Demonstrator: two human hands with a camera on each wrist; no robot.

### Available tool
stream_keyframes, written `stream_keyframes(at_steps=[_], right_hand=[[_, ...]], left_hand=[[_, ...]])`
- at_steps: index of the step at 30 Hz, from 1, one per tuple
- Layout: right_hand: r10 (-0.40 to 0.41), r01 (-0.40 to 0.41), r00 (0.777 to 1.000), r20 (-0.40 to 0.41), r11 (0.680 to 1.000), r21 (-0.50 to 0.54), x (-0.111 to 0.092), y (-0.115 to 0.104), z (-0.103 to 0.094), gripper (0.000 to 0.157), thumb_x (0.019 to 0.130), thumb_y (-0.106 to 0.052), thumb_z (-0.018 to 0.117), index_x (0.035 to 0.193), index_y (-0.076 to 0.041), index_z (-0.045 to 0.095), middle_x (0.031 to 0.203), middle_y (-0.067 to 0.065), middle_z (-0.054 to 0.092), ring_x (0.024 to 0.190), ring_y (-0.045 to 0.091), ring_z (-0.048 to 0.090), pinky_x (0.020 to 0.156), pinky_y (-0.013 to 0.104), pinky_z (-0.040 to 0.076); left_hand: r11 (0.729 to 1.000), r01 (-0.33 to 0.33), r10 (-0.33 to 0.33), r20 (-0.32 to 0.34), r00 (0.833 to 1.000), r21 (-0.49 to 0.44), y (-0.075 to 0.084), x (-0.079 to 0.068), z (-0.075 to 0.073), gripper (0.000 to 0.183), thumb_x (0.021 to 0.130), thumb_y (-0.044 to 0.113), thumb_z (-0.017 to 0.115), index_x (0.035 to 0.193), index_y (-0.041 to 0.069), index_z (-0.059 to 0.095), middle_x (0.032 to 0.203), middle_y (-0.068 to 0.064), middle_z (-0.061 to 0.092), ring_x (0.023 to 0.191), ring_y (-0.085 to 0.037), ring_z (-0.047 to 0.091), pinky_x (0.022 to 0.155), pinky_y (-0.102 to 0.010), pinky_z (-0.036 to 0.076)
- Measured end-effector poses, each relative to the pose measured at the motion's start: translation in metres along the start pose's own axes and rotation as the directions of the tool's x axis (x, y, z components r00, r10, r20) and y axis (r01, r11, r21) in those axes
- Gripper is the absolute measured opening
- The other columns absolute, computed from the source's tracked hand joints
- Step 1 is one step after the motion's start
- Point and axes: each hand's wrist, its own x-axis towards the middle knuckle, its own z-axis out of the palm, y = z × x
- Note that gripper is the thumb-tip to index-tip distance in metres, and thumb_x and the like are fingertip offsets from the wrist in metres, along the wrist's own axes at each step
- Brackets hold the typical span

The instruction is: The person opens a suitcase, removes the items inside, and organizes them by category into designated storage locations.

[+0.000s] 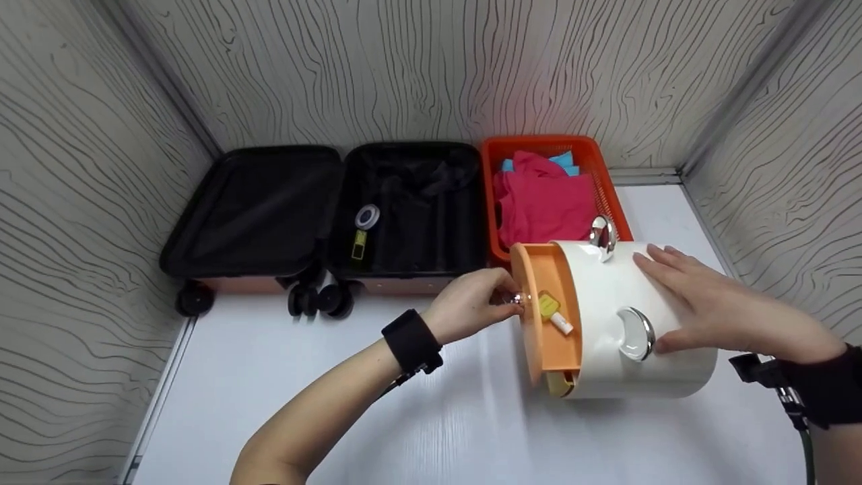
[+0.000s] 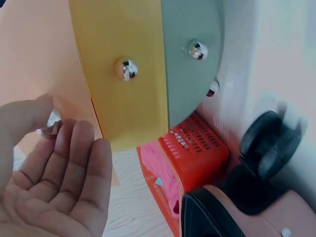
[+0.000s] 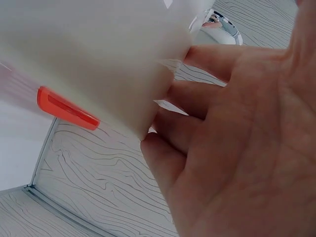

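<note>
A white drawer cabinet [image 1: 606,377] with rounded sides lies at the right of the table. Its orange drawer [image 1: 553,269] is partly pulled out towards the left. Inside that drawer are a yellow piece [image 1: 549,305] and a small white piece [image 1: 561,323]. My left hand [image 1: 471,306] pinches the drawer's silver knob [image 1: 516,298] between thumb and fingers. In the left wrist view, a yellow drawer front [image 2: 121,29] and a grey-green one [image 2: 190,84] sit beside it, both closed. My right hand [image 1: 720,306] rests spread on the white casing, near a chrome-edged handle [image 1: 646,333].
An open suitcase [image 1: 259,215] with black lining stands at the back left, wheels facing me. In its right half lies a round grey-white item with a yellow strip [image 1: 360,242]. Behind the cabinet, an orange basket [image 1: 606,185] holds pink cloth [image 1: 549,202] and blue cloth [image 1: 564,162].
</note>
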Motion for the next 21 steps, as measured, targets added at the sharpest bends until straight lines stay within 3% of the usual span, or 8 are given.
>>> stream_keyframes(at_steps=[13,21], right_hand=[[-0.024,0.024,1.0,-0.014,1.0,0.007,-0.002,0.0,-0.001,0.119,0.068,-0.038,0.093,0.161,-0.004,0.027,0.165,0.025,0.021,0.151,0.046,0.015,0.11,0.073,0.026],[-0.069,0.069,0.996,-0.057,0.998,0.002,-0.002,0.003,0.001,0.118,0.067,-0.036,0.094,0.161,-0.005,0.03,0.164,0.026,0.023,0.15,0.049,0.018,0.11,0.072,0.026]], left_hand=[[0.998,-0.037,0.036,-0.027,0.999,-0.048,0.012,0.026,0.03,0.021,0.094,0.027,0.078,0.109,0.015,0.069,0.094,0.012,0.063,0.081,0.002,0.059,0.071,-0.012,0.049],[0.994,-0.053,0.047,-0.072,0.996,-0.094,0.009,0.027,0.042,0.02,0.094,0.024,0.078,0.11,0.014,0.071,0.097,0.011,0.063,0.084,0.001,0.06,0.074,-0.012,0.05]])
